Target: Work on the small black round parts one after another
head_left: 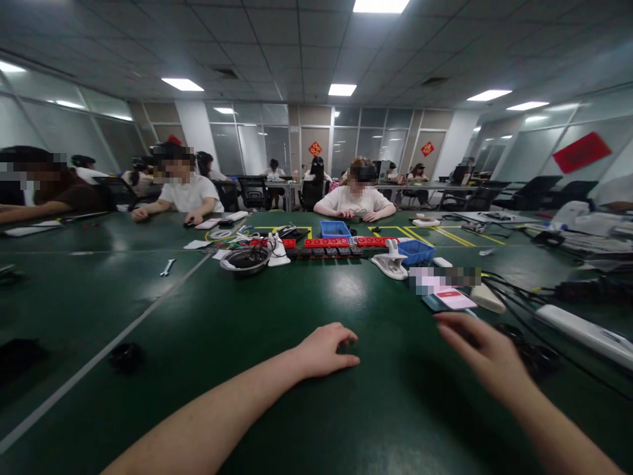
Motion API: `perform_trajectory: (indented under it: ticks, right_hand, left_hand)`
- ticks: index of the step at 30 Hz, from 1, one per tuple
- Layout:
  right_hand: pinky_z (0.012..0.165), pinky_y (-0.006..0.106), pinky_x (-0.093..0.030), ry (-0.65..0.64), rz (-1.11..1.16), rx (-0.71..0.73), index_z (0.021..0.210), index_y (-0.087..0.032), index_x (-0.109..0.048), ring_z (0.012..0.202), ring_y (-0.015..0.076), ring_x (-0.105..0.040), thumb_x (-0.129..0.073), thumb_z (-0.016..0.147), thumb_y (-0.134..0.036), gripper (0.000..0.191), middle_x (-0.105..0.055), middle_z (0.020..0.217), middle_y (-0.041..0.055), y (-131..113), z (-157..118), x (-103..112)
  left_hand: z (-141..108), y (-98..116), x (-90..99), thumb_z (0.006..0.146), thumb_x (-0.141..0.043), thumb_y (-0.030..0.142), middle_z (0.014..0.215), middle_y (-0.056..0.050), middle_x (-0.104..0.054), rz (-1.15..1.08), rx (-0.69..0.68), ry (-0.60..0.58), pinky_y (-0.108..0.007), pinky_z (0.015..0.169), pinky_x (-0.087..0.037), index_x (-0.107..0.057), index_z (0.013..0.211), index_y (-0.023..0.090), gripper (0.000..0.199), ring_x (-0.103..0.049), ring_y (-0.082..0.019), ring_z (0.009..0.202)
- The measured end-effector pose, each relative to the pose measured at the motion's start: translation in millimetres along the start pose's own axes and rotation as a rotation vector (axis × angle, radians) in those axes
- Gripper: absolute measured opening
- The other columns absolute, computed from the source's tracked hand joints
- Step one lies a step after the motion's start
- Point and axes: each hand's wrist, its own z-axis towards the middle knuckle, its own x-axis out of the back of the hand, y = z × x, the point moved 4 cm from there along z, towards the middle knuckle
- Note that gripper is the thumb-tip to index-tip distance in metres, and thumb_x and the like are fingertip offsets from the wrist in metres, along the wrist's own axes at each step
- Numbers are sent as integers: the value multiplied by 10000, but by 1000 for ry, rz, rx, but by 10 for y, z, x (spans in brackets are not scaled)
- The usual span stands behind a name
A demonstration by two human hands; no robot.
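Observation:
My left hand (327, 351) rests on the green tabletop (297, 422), its fingers loosely bent and the thumb apart, with nothing in it. Held above the table at the right is my right hand (487, 353), slightly blurred, thumb and fingers apart around empty space. Just beyond its fingertips lies a phone with a pink and white screen (455, 299), partly pixelated. Black rounded objects (541, 359) sit right beside that hand, partly hidden by it; their kind is unclear.
Ahead stand red and black power strips (326, 247), blue trays (335, 229), a dark round bowl (244, 261) and a white clip stand (390, 262). A wrench (168, 267) and a black roll-like object (126, 357) lie left. Cables cross the right side. Several people sit beyond.

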Motion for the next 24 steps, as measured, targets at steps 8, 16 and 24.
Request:
perform_trajectory:
  ticks: [8,16,24]
  right_hand:
    - [881,342,-358,-463,149,412,1284,-152,-226,1001,192,-469,-503,720,-291,644,-517,1112,84,-1067,496,-1529]
    - [940,361,-290,-460,83,521,1103,-167,-501,1101,213,-373,-421,776,-351,384,-447,1191,87,-1139,564,-1811]
    - [933,356,-304,-467,103,538,1106,-176,-498,1096,207,-374,-428,776,-352,380,-451,1183,81,-1120,571,-1798]
  left_hand:
    - [-745,-270,1321,752,-451,429,952,-63,-537,-51,285,609,-301,716,-419,-168,1283,171,655,-521,-163,800]
    - [-2895,-1527,1331,615,-464,603,1091,-145,-467,376,1109,874,-394,833,-367,-287,1240,85,831,-458,-285,986]
    - [-3050,-1751,1179,576,-442,676,883,-105,-586,221,1257,688,-326,571,-423,-464,1094,105,771,-567,-263,708]
